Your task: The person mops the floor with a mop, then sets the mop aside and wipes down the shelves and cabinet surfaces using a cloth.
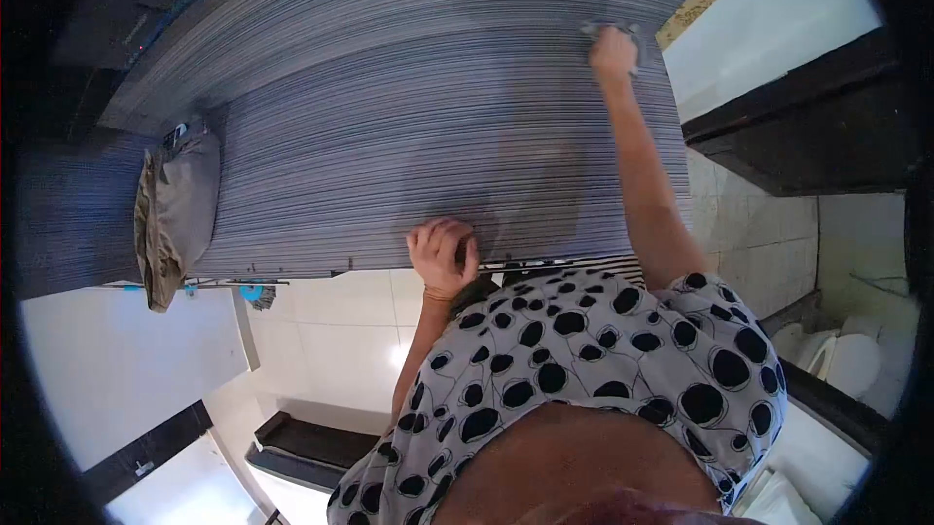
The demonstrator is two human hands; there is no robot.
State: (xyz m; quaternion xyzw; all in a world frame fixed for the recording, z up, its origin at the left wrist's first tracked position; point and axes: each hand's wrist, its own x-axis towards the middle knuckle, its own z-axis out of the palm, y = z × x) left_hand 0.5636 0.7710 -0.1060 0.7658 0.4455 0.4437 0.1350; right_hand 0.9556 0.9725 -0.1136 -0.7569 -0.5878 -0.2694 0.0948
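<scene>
- While the right arm stretches across the striped surface [389, 145], the right hand [613, 53] is closed in a fist on what I take to be a small grey cloth [637, 53]; it is blurred, and the knuckles hide most of it.
- That cloth is out near the far right corner, apparently against the stripes, though I can't tell how firmly it is pressed.
- Well apart from it, the left hand [443, 251] rests at the near edge, fingers loosely curled, thumb standing away from them; I see nothing in its grasp.
- As for progress, I'd call the work partway along: the cloth is gripped and, I judge, in use. The stripes look much alike all over, so I can't say which stretches are done and which are left.
- Over at the left end, a grey-brown fabric bundle [185, 199] lies partly over the near edge, and the patch beneath it can't be judged at all.
- Right by the near edge is the person's spotted top [584, 330].
- Farther out, I see pale tiled floor [355, 355], a dark bench [316, 442] at lower left and a white toilet [846, 360] off to the right.
</scene>
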